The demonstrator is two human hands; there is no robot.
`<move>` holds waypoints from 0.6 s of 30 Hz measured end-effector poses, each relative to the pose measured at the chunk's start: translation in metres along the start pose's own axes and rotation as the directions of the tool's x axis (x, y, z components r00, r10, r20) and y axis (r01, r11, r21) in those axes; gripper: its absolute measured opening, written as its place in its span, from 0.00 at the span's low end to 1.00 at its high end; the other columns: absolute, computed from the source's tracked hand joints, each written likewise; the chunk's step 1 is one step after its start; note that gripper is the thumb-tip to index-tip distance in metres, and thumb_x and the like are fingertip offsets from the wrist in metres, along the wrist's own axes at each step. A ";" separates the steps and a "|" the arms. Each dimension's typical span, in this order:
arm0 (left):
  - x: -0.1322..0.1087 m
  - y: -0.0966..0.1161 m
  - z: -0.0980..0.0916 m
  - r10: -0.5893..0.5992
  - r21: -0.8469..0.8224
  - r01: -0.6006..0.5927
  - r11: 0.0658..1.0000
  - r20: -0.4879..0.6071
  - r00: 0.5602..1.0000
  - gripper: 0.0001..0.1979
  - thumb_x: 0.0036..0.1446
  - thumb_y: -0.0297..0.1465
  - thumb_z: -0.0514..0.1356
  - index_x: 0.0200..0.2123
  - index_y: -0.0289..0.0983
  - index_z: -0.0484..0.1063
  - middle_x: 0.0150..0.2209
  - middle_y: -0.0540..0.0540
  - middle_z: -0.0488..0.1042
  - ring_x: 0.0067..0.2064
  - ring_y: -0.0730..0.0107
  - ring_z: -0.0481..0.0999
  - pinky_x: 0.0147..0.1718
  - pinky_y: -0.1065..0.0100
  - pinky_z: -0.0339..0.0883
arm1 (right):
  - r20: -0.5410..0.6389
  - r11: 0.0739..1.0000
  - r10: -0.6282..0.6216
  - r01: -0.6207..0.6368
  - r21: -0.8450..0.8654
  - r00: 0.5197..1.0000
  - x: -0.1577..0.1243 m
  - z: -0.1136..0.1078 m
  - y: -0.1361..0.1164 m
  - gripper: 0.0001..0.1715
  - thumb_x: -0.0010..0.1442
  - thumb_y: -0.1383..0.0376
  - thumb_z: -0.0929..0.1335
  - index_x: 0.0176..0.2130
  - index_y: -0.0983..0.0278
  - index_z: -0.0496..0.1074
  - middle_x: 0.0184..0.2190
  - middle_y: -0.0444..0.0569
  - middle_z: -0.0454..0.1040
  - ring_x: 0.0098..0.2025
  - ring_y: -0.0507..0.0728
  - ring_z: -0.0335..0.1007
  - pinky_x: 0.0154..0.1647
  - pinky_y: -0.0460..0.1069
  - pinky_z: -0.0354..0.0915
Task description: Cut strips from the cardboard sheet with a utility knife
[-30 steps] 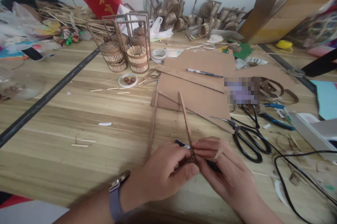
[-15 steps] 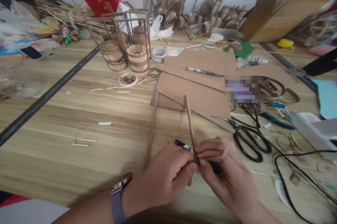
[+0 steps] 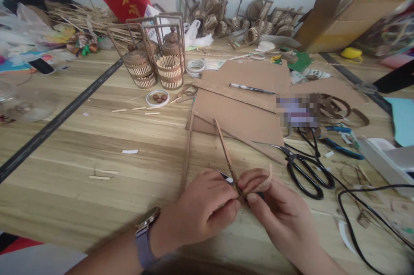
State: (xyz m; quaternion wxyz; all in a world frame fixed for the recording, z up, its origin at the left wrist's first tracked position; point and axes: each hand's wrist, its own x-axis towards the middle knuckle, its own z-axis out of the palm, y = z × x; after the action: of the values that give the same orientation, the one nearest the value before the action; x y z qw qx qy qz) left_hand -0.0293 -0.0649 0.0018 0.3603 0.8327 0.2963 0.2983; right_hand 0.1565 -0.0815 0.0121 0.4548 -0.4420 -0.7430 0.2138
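Observation:
A narrow brown cardboard strip (image 3: 222,142) slants up and away from the fingertips of both hands. My left hand (image 3: 208,201), with a watch (image 3: 148,218) on its wrist, pinches the strip's near end. Facing it, my right hand (image 3: 274,206) pinches at the same spot, and a peeled, pale brown flap (image 3: 267,179) curls up over its fingers. A dark object with a pale patch (image 3: 229,179) shows partly behind the left fingers; its kind is hidden. Black-handled scissors (image 3: 305,173) lie right of my right hand, their blades pointing left.
Cardboard sheets (image 3: 239,113) lie ahead with a pen (image 3: 252,88) on top. Small slatted baskets (image 3: 170,72) stand at the back left, near a tape roll (image 3: 195,67) and a ring of brown beads (image 3: 157,98). Blue-handled pliers (image 3: 343,148) and a black cable (image 3: 347,214) are on the right.
The strip's far end has swung to the left. The flap at my right fingers now stands up higher, and both hands stay pinched together in nearly the same place.

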 end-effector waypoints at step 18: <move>-0.002 0.004 0.002 -0.199 -0.127 0.195 0.973 -0.021 0.980 0.14 0.66 0.28 0.50 0.27 0.37 0.64 0.28 0.49 0.68 0.33 0.69 0.68 0.34 0.68 0.59 | -0.027 0.997 0.071 -0.071 -0.006 0.997 -0.001 0.008 0.000 0.10 0.64 0.69 0.65 0.30 0.59 0.68 0.27 0.45 0.75 0.30 0.53 0.75 0.30 0.46 0.72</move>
State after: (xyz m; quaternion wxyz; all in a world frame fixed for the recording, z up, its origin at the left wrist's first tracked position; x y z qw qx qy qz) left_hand -0.0283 -0.0698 0.0032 0.4343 0.7701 0.3642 0.2927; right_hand 0.1495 -0.0820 0.0077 0.4552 -0.4727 -0.7214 0.2213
